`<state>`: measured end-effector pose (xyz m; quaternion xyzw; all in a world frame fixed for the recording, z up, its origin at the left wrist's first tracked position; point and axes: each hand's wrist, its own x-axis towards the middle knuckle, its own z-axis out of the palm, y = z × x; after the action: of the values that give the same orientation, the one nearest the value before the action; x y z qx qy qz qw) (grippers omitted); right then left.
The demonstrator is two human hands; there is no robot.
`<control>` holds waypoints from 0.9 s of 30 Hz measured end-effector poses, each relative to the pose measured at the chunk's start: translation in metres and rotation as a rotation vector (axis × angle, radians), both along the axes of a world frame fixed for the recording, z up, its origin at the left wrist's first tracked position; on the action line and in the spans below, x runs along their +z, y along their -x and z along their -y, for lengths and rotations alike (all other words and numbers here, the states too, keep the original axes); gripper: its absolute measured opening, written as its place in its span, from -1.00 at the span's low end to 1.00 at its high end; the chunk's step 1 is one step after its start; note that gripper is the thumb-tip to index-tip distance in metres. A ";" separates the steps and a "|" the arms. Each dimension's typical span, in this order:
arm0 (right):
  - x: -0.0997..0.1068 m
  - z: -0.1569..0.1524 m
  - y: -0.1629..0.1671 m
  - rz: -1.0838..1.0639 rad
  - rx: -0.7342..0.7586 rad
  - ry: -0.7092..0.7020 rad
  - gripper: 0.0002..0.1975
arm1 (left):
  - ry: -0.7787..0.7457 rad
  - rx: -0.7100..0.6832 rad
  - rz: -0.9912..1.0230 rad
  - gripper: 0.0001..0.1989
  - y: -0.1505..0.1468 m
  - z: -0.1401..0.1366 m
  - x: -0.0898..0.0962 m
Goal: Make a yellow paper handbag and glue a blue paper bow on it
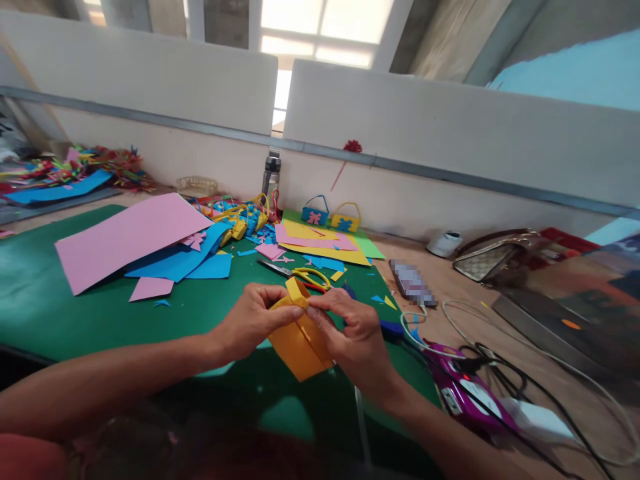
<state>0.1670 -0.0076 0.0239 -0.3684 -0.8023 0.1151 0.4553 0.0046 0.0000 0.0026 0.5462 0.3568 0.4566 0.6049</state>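
1. Over a green mat (pixel 37 287), a person's two hands work at a small yellow pouch (pixel 300 357), held tilted near the mat's front edge; its far side cannot be seen.
2. The left hand (pixel 255 317) pinches the pouch's top edge beside an upright yellow loop, thumb on the near face; its other fingertips are hidden.
3. The right hand (pixel 357 327) pinches the same edge just beside the left thumb, covering the pouch's right side; whether it grips anything smaller is impossible to make out.
4. Just behind, scissors (pixel 295 272) with yellow handles lie partly hidden by the hands. A dark blue object (pixel 393 330) shows only in part past the right wrist.
5. At left, a heap of colored scraps (pixel 110 163) is cut off by the frame; at right, a phone's (pixel 413 281) screen is pixelated beyond reading.
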 end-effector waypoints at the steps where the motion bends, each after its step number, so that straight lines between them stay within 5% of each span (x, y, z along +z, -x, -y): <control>1: 0.002 -0.001 0.001 0.020 0.004 -0.030 -0.88 | 0.022 -0.007 0.035 -0.80 0.000 -0.001 0.000; 10: 0.008 -0.009 0.011 -0.063 0.002 0.276 -0.88 | 0.060 0.013 0.050 -0.78 0.001 -0.003 -0.001; 27: -0.001 -0.009 0.006 -0.041 0.042 0.395 -0.78 | 0.117 -0.049 0.017 -0.73 -0.002 0.001 -0.004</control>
<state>0.1612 0.0011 0.0225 -0.4315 -0.7621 0.2873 0.3879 0.0063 -0.0006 -0.0015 0.5146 0.3640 0.4245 0.6500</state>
